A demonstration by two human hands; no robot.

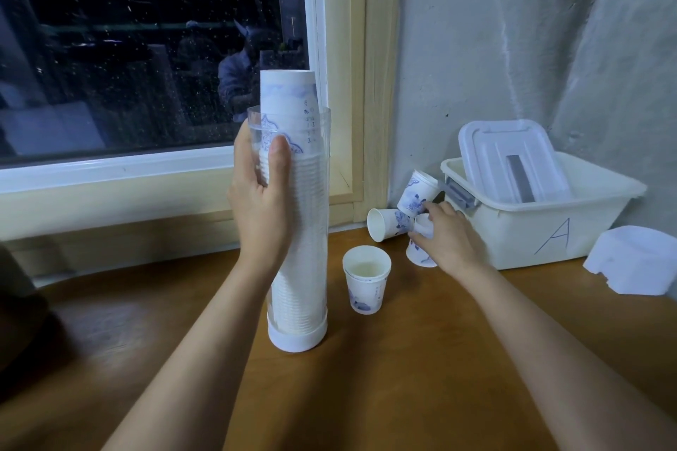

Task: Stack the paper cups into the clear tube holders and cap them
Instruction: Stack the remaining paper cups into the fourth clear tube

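Four loose paper cups sit on the wooden bench, all to the right of the clear tube. The tube stands upright on its white base cap, close to the window. A nested stack of cups fills it from the base up, and the topmost cup pokes out above the open rim. The left hand holds the tube's upper part, its grip wrapped round the clear wall with the thumb lying across the front. The right hand reaches to the back corner, its grip curled round the fourth cup, thumb on the near side and fingers over the top. That cup is just in front of the cream bin. Just left of it, the side-lying cup shows its open mouth. Above them the tilted cup leans by the bin's grey latch, against the wall. The upright cup stands mouth up, nearest the tube and apart from the others. The bin bears a hand-drawn letter A, and a white lid leans inside it. A white blocky piece lies to the bin's right.
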